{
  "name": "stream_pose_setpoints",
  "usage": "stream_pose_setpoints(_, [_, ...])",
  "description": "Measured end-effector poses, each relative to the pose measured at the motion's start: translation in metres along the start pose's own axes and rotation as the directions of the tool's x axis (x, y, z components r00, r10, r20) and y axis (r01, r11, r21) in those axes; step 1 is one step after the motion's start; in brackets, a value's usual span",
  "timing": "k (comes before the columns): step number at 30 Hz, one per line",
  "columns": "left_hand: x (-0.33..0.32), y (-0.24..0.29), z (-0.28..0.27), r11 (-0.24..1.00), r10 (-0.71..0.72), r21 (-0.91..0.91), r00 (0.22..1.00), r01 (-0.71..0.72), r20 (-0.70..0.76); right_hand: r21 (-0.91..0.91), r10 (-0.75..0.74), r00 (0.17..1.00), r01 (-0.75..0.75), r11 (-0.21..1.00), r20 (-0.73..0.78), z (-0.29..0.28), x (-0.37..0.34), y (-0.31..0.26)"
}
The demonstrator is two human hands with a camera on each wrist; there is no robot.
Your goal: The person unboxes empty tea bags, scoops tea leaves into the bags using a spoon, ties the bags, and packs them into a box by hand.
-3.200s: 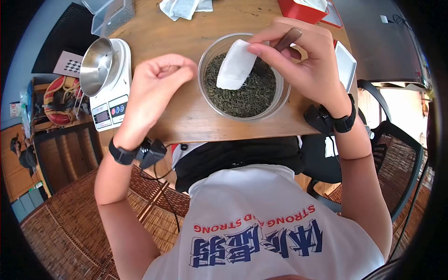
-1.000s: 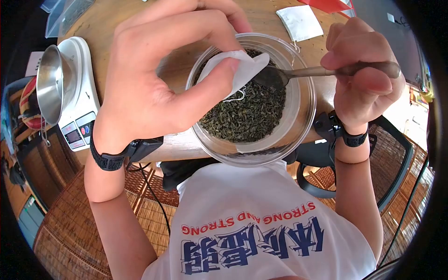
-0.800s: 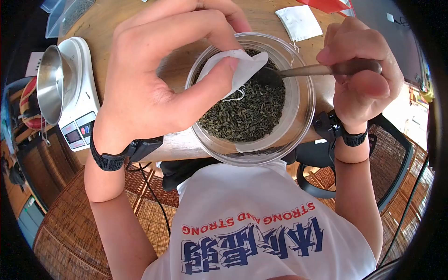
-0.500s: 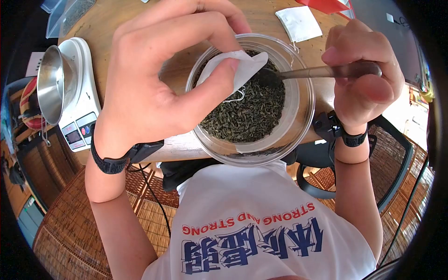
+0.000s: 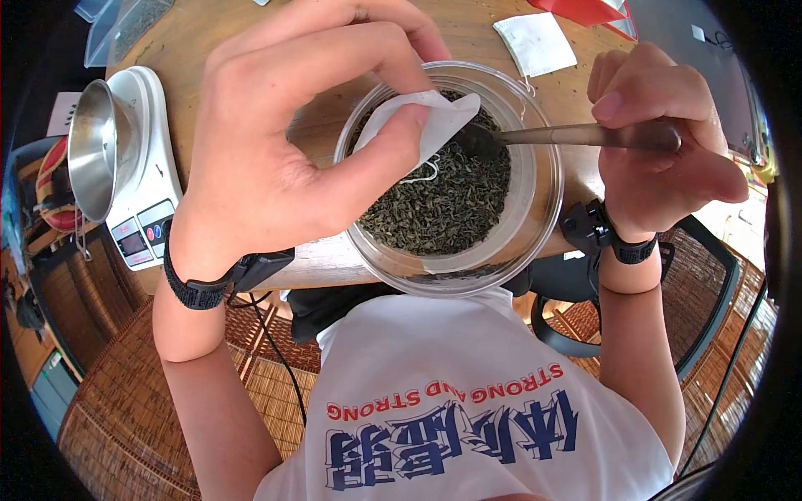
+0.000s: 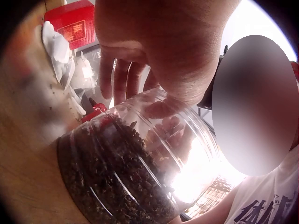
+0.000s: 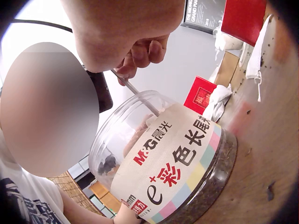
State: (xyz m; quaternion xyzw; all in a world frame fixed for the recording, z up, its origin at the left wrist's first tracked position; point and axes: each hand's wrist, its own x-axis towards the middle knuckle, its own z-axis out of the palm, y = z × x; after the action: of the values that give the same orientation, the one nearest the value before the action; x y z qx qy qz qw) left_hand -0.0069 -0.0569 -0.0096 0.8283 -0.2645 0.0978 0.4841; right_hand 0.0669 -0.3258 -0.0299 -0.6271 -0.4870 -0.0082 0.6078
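Note:
In the head view the left hand [image 5: 267, 150] pinches a thin white pouch [image 5: 443, 121] between thumb and fingers, its mouth facing right, over a clear round jar [image 5: 543, 200] of dark dried leaves [image 5: 439, 204]. A white string hangs below the pouch. The right hand [image 5: 664, 138] holds a spoon [image 5: 568, 134] by its handle, thumb stretched out to the right; the spoon's dark bowl is at the pouch's opening. In the left wrist view the jar [image 6: 126, 158] stands tilted in the picture below the left hand [image 6: 163, 46]. The right wrist view shows a printed label [image 7: 173, 158] on the jar.
At the left stands a white scale [image 5: 150, 167] with a steel bowl [image 5: 93, 150]. Behind the jar lies another white pouch [image 5: 536, 43], near a red box [image 5: 585, 8]. A clear container [image 5: 125, 29] is at the back left, with a chair [image 5: 706, 284] at the right.
The left hand, earlier empty beside the jar, now holds the pouch; the right hand holds the spoon. Over the last half second, the right thumb has stretched outward and the spoon has shifted slightly.

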Motion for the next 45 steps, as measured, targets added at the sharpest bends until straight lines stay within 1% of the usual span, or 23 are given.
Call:
stream_pose_setpoints(3, [0.0, 0.0, 0.0, 1.0, 0.002, -0.009, 1.0, -0.002, 0.001, -0.025, 0.021, 1.0, -0.022, 0.999, -0.006, 0.002, 0.001, -0.003])
stream_pose_setpoints(5, [0.0, 0.0, 0.0, 1.0, 0.004, -0.026, 1.0, -0.004, -0.008, 0.059, 0.043, 0.999, -0.044, 0.997, 0.007, -0.003, 0.001, -0.001])
stream_pose_setpoints(7, [-0.002, -0.004, 0.0, 0.999, 0.005, -0.043, 1.0, -0.006, -0.017, 0.063, 0.054, 0.998, -0.056, 0.996, 0.026, -0.009, -0.002, 0.001])
stream_pose_setpoints(9, [-0.007, -0.014, -0.001, 0.991, 0.046, 0.127, 0.998, -0.05, 0.031, 0.066, 0.065, 0.997, -0.068, 0.996, 0.046, -0.012, -0.004, 0.002])
stream_pose_setpoints(13, [-0.005, -0.009, -0.002, 0.989, 0.033, 0.143, 0.998, -0.039, 0.044, 0.047, 0.073, 0.995, -0.076, 0.996, 0.063, -0.014, -0.003, 0.004])
stream_pose_setpoints(15, [0.0, 0.002, 0.001, 1.0, -0.014, -0.02, 1.0, 0.014, -0.018, 0.029, 0.058, 0.996, -0.06, 0.998, 0.068, -0.014, -0.002, 0.004])
stream_pose_setpoints(16, [-0.002, -0.002, 0.0, 1.0, -0.014, -0.02, 1.0, 0.013, -0.018, 0.033, 0.069, 0.995, -0.072, 0.997, 0.069, -0.014, -0.003, 0.004])
stream_pose_setpoints(18, [-0.007, -0.014, -0.001, 0.99, 0.039, 0.138, 0.999, -0.042, 0.027, 0.038, 0.08, 0.994, -0.083, 0.996, 0.071, -0.014, -0.004, 0.003])
stream_pose_setpoints(21, [-0.007, -0.014, -0.002, 0.992, 0.033, 0.117, 0.999, -0.037, 0.033, 0.022, 0.091, 0.995, -0.092, 0.995, 0.046, -0.013, -0.005, 0.004])
stream_pose_setpoints(23, [-0.007, -0.014, -0.002, 0.992, 0.032, 0.119, 0.999, -0.036, 0.037, -0.027, 0.038, 0.997, -0.036, 0.999, 0.067, -0.014, -0.004, 0.006])
stream_pose_setpoints(28, [-0.005, -0.009, -0.001, 0.991, 0.048, 0.126, 0.998, -0.052, 0.039, -0.062, 0.053, 0.993, -0.046, 0.997, 0.106, -0.017, -0.005, 0.004])
stream_pose_setpoints(30, [0.001, 0.003, 0.0, 0.975, 0.046, 0.211, 0.994, -0.066, 0.101, -0.07, 0.064, 0.991, -0.056, 0.996, 0.116, -0.014, -0.004, 0.002])
stream_pose_setpoints(31, [0.0, 0.0, 0.0, 0.975, 0.046, 0.212, 0.994, -0.067, 0.101, -0.091, 0.052, 0.994, -0.044, 0.995, 0.092, -0.007, -0.001, -0.001])
stream_pose_setpoints(33, [-0.007, -0.014, -0.001, 0.994, 0.045, 0.102, 0.999, -0.048, 0.024, -0.112, 0.04, 0.997, -0.033, 0.993, 0.067, 0.001, 0.002, -0.003])
stream_pose_setpoints(34, [-0.013, -0.028, 0.006, 0.994, 0.045, 0.102, 0.999, -0.048, 0.024, -0.116, 0.036, 0.998, -0.029, 0.993, 0.059, 0.003, 0.002, -0.004])
stream_pose_setpoints(36, [-0.025, -0.056, 0.022, 0.984, 0.143, -0.078, 0.971, -0.16, -0.192, -0.121, 0.032, 0.998, -0.025, 0.992, 0.051, 0.006, 0.003, -0.004])
stream_pose_setpoints(37, [-0.021, -0.047, 0.017, 0.984, 0.143, -0.078, 0.971, -0.16, -0.192, -0.102, 0.023, 0.999, -0.019, 0.995, 0.037, 0.007, 0.003, -0.003])
stream_pose_setpoints(39, [-0.007, -0.014, 0.0, 0.995, 0.043, 0.092, 0.999, -0.044, 0.008, -0.083, 0.014, 1.0, -0.012, 0.996, 0.024, 0.009, 0.004, -0.004])
stream_pose_setpoints(40, [-0.005, -0.008, -0.001, 0.995, 0.044, 0.093, 0.999, -0.045, 0.008, -0.114, 0.006, 1.0, -0.004, 0.993, 0.018, 0.011, 0.005, -0.005])
stream_pose_setpoints(41, [-0.002, -0.002, 0.0, 0.999, 0.025, 0.039, 1.0, -0.025, 0.001, -0.146, -0.001, 1.0, 0.003, 0.989, 0.012, 0.013, 0.006, -0.006])
stream_pose_setpoints(42, [-0.001, 0.0, 0.0, 1.0, 0.005, -0.014, 1.0, -0.005, -0.005, -0.146, -0.002, 1.0, 0.004, 0.989, 0.012, 0.015, 0.006, -0.007])
stream_pose_setpoints(43, [-0.003, -0.004, 0.0, 1.0, 0.005, -0.014, 1.0, -0.006, -0.005, -0.154, 0.01, 1.0, -0.01, 0.988, -0.002, 0.017, 0.006, -0.008])
stream_pose_setpoints(45, [-0.008, -0.014, -0.001, 0.994, 0.034, 0.106, 0.999, -0.035, 0.015, -0.162, 0.022, 1.0, -0.024, 0.987, -0.016, 0.016, 0.007, -0.008])
